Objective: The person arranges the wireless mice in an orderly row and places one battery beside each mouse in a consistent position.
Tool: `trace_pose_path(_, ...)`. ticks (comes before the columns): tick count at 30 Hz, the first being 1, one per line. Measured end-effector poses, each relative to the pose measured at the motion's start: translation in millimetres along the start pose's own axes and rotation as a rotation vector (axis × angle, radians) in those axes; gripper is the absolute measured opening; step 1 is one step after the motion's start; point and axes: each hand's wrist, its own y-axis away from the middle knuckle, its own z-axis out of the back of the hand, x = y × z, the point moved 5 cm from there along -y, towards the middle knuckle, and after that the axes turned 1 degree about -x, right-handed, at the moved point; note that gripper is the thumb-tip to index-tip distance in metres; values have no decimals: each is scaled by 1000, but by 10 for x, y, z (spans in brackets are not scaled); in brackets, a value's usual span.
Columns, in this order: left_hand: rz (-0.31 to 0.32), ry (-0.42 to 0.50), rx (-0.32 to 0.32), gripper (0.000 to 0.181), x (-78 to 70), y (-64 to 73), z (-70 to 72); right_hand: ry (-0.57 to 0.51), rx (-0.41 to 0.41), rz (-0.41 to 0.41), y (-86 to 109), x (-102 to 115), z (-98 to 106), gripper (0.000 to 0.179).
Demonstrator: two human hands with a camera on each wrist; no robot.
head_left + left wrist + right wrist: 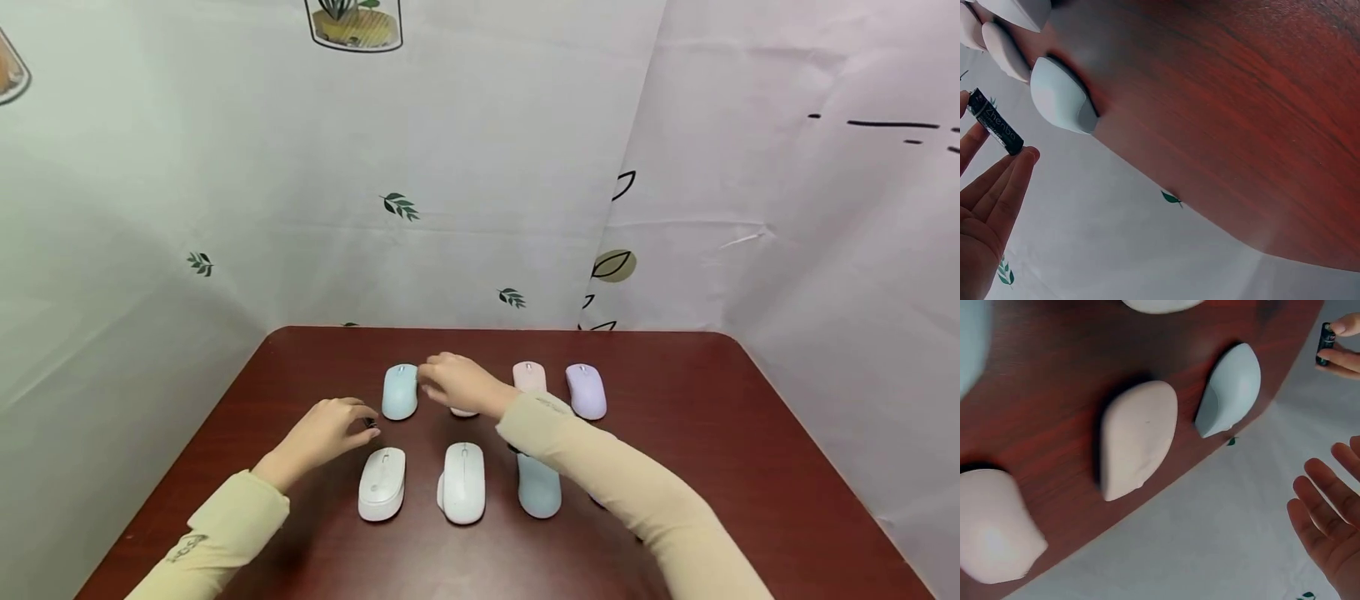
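Battery (995, 123): lies in the left hand (326, 433), clear of the table (675, 375). Contact appears confined to its ends; an off-axis squeeze could eject it.

Left hand grip: thumb and a fingertip nearly together, pinching the battery; other fingers extended. Excess pressure or a jolt is the likely cause of a drop.

Front-left white mouse (382, 485): on the person's side of the left hand's fingertips, just beside them. A dropped battery could glance off its curved shell and roll away.

Light blue mouse (400, 392): beyond the left hand, just left of the right hand (461, 383). The right wrist view shows a gap to the right fingers; a sideways sweep could knock it.

Right hand grip: fingers extended and slightly spread, nothing visible in hold; thumb position not confirmed. A transfer between hands could fail if these fingers close late.

Pale mouse (1140, 437): under the right hand, mostly hidden in the head view. A low palm could push it unseen.

Right sleeve (600, 467): behind the right hand, passing over the blue-grey mouse (539, 492) and pink mouse (529, 377). Lowering the forearm could drag either.
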Motion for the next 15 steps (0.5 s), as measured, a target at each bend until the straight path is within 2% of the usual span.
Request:
trace_pose_path(1,11,4,2,20,13,13,2,12,17,-7,-79,12,-32,19)
trace_pose_path(3,25,8,8,20,36,34,2,-28,91,-44,-223,10,-120,23)
trace_pose_path(8,29,5,30,20,48,43,-16,-161,275,-223,-476,-96,-350,34)
trace_pose_path(10,22,3,33,21,40,34,-29,-146,299,-273,-541,-131,-417,38)
trace_pose_path(15,23,15,47,22,34,26,-80,-78,327,-317,-645,-102,-542,51)
